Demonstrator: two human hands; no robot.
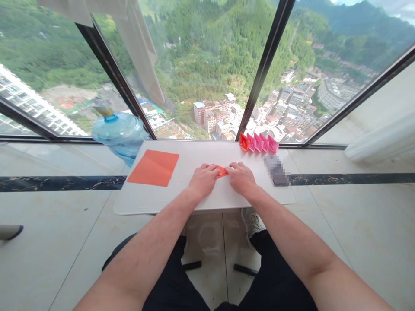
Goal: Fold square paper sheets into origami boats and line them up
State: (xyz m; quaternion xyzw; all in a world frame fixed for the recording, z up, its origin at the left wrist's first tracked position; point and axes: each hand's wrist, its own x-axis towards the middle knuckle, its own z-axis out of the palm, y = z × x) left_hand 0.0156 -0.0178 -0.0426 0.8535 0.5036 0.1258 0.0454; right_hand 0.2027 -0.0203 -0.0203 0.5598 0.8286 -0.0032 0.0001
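A small folded piece of orange paper [221, 171] lies on the white table [181, 198] between my hands. My left hand [204, 178] grips its left end, fingers bent over the paper. At the right end, my right hand [240, 177] holds it with thumb and fingertips. Both hands rest low on the tabletop, and the fingers cover parts of the paper's ends. To the left lies a larger, flat sheet of orange paper [154, 167]. Folded paper pieces, one orange [244, 142] and several pink [263, 143], stand in a row at the table's back right.
A blurred, phone-like dark object [277, 171] lies near the table's right edge. A large blue water bottle [119, 133] stands on the floor behind the left corner. Tall windows rise behind the table. My legs and shoes [253, 222] are below its front edge.
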